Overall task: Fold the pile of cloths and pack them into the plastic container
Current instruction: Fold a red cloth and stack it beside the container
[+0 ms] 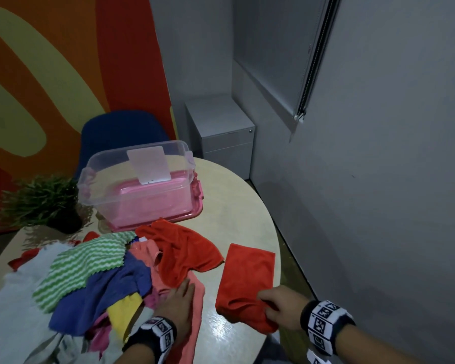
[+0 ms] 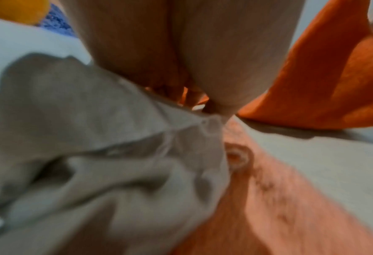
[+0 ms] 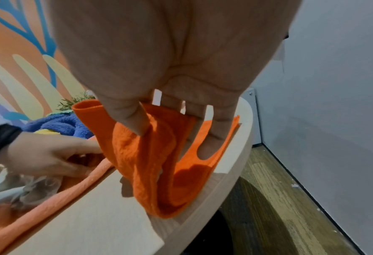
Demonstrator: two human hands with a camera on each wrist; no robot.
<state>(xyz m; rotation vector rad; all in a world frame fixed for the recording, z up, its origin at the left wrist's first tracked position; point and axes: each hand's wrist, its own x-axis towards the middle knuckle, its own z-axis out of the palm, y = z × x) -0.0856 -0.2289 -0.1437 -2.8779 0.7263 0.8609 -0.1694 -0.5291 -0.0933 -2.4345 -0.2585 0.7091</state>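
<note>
A folded orange-red cloth (image 1: 247,274) lies on the round table (image 1: 237,211) near its right edge. My right hand (image 1: 264,302) pinches the cloth's near end between thumb and fingers and lifts that end; the right wrist view shows this grip (image 3: 172,134) on the cloth (image 3: 142,163). My left hand (image 1: 180,292) rests flat, fingers straight, on a salmon cloth (image 1: 195,319) at the edge of the pile. The pile holds a green striped cloth (image 1: 90,264), a blue one (image 1: 103,295) and a loose orange-red one (image 1: 184,248). The clear plastic container (image 1: 111,177) stands behind on a pink lid.
A potted plant (image 1: 45,203) stands left of the container, with a blue chair (image 1: 121,132) behind it. A grey cabinet (image 1: 221,132) and a grey wall lie beyond the table's right edge (image 1: 276,245). Bare tabletop (image 1: 221,334) shows between my hands.
</note>
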